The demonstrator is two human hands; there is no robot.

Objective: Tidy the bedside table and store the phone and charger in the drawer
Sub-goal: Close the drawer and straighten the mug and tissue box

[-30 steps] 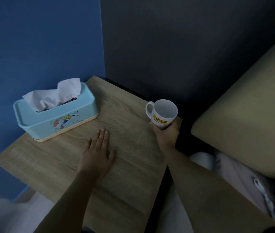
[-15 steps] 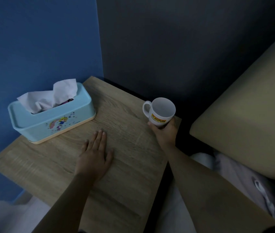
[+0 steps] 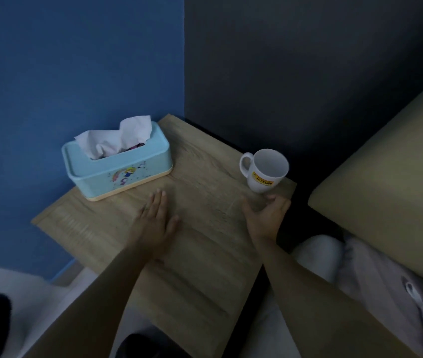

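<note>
Right hand (image 3: 264, 215) open just below mug (image 3: 264, 169) on table (image 3: 205, 254)

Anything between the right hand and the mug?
Nothing visible. The right hand is open just in front of the white mug, with only bare tabletop between them. The tissue box and left hand sit well off to the left.

One readable label, on the mug.

The white ceramic mug (image 3: 264, 169) carries a yellow patch printed with dark capitals that read "JOTUN" (the first letter is soft and could be misread in this dim light). The light blue plastic tissue box (image 3: 117, 165) shows only a small cartoon picture on its front, with no lettering legible there.
</note>
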